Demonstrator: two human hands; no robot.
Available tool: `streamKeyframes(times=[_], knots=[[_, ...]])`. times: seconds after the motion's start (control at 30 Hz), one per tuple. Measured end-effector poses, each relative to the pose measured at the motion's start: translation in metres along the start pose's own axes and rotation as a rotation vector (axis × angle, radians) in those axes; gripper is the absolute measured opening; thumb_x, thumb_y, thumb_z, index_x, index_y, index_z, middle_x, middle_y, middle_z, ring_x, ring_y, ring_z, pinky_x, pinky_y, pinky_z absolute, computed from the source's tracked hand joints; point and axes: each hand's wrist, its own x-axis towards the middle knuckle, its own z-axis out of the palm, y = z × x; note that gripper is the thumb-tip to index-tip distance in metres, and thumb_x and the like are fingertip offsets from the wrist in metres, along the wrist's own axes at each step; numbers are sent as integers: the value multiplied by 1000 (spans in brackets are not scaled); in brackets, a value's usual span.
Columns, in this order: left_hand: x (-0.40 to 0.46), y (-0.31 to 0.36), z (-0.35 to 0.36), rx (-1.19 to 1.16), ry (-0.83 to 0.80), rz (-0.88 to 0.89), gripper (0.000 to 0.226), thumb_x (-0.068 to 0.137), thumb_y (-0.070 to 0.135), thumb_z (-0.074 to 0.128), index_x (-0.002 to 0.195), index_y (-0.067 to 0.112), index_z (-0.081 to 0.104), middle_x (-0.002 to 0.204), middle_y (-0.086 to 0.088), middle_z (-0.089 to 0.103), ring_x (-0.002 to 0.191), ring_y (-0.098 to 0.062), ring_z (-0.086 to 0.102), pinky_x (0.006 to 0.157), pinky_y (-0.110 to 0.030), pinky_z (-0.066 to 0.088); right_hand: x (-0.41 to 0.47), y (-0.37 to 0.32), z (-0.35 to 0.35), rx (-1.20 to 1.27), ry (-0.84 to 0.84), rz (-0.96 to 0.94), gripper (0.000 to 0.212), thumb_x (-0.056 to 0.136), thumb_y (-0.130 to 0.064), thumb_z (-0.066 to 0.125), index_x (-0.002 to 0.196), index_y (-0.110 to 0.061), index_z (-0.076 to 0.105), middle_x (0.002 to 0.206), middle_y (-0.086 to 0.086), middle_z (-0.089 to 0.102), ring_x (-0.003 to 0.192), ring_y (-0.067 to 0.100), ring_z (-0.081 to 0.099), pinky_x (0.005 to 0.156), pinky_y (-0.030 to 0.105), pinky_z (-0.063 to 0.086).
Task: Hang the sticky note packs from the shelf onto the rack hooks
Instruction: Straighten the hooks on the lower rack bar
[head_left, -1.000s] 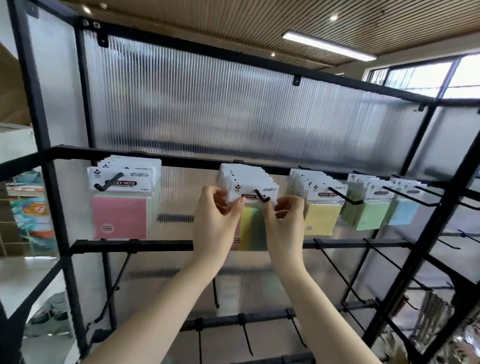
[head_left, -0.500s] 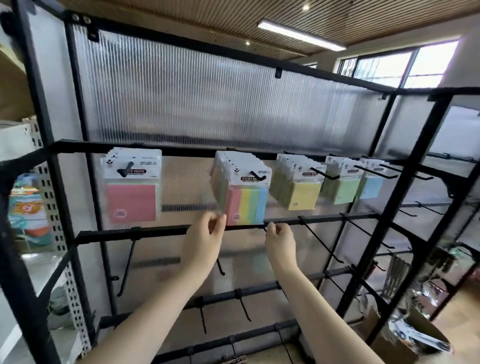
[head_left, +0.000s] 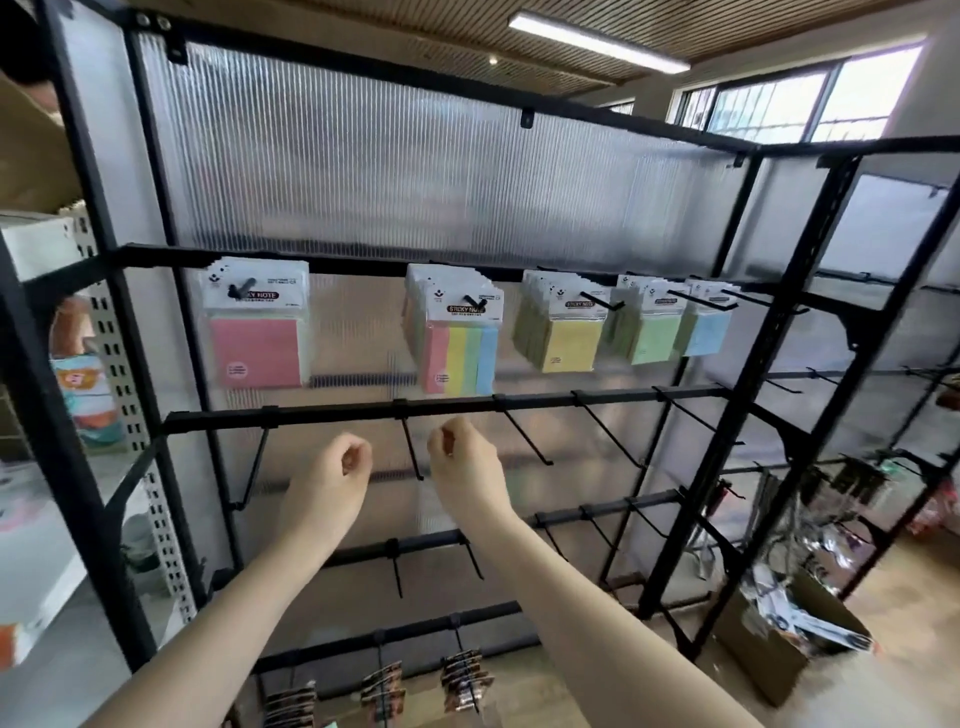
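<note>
- A person's left hand and right hand are hovering side by side, a little apart, just below the second black crossbar of a black metal display rack; the fingers of both are curling loosely inward and holding nothing.
- The multicoloured striped sticky note packs in clear sleeves are hanging from a black hook on the top bar, directly above the hands.
- Pink square packs are hanging to the left, with yellow packs, green packs and blue packs lining the hooks to the right.
- Judging by the look, each pack is light and fairly stiff, its plastic sleeve somewhat slick; the white header card around the punched hole seems the best place to pinch it.
- Bare hooks are jutting from the lower bars, awaiting stock.
- A ribbed translucent plastic panel is backing the rack; a wood-slat ceiling, a strip light and windows are framing the room, and an open cardboard box is sitting on the floor at right.
</note>
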Motion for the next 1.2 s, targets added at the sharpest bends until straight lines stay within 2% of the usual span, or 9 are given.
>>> streamKeyframes(times=[0.17, 0.3, 0.4, 0.5, 0.63, 0.73, 0.93, 1.07, 1.2], knots=[[-38, -10, -28, 67, 40, -44, 14, 97, 20, 48, 96, 17, 62, 90, 1, 67, 81, -17, 62, 72, -39, 53, -34, -17, 16, -50, -124, -160, 17, 96, -26, 41, 97, -13, 52, 98, 5, 61, 84, 25, 57, 70, 35, 47], [-77, -26, -58, 74, 106, -91, 13, 97, 19, 49, 96, 18, 62, 85, 4, 65, 77, -14, 62, 70, -36, 51, -64, -32, 39, -48, -202, -291, 18, 98, -28, 40, 93, -13, 49, 92, 4, 61, 79, 26, 57, 63, 33, 44], [-100, -39, -88, 93, 174, -146, 15, 96, 17, 50, 99, 14, 64, 84, 3, 65, 73, -13, 61, 66, -34, 51, -86, -49, 62, -16, -268, -358, 15, 97, -26, 43, 92, -13, 48, 95, 7, 62, 84, 30, 58, 71, 39, 49], [-114, -59, -121, 89, 223, -168, 13, 96, 17, 51, 93, 23, 62, 83, 5, 67, 77, -16, 64, 73, -40, 54, -104, -72, 90, -20, -321, -417, 18, 97, -23, 45, 101, -9, 54, 99, 9, 64, 88, 31, 60, 75, 41, 52], [-127, -94, -167, 106, 273, -216, 23, 95, 16, 51, 81, 34, 56, 78, 8, 66, 72, -16, 63, 68, -44, 53, -124, -103, 135, -41, -404, -490, 16, 97, -24, 45, 100, -12, 54, 95, 12, 65, 84, 34, 60, 74, 43, 52], [-126, -129, -203, 126, 304, -281, 29, 91, 6, 52, 77, 32, 54, 79, 3, 66, 76, -24, 63, 71, -44, 52, -136, -132, 176, -69, -444, -582, 15, 95, -24, 47, 103, -13, 55, 97, 10, 65, 85, 34, 60, 73, 43, 51], [-124, -189, -287, 234, 295, -312, 18, 91, 7, 51, 88, 23, 60, 90, -1, 68, 82, -23, 61, 62, -27, 36, -146, -197, 265, -118, -479, -623, 17, 95, -22, 45, 104, -12, 56, 94, 10, 65, 82, 32, 59, 65, 37, 47], [-129, -217, -344, 190, 281, -367, 20, 89, 5, 50, 89, 23, 60, 95, -3, 70, 90, -24, 63, 78, -39, 50, -147, -231, 322, -119, -525, -588, 14, 94, -21, 47, 101, -13, 55, 96, 8, 64, 88, 29, 59, 65, 31, 40], [-134, -245, -395, 217, 275, -374, 22, 89, 4, 49, 91, 24, 59, 93, 1, 68, 89, -19, 63, 80, -40, 51, -150, -261, 375, -158, -535, -577, 15, 94, -23, 47, 103, -16, 56, 103, 8, 64, 94, 28, 57, 69, 30, 39]])
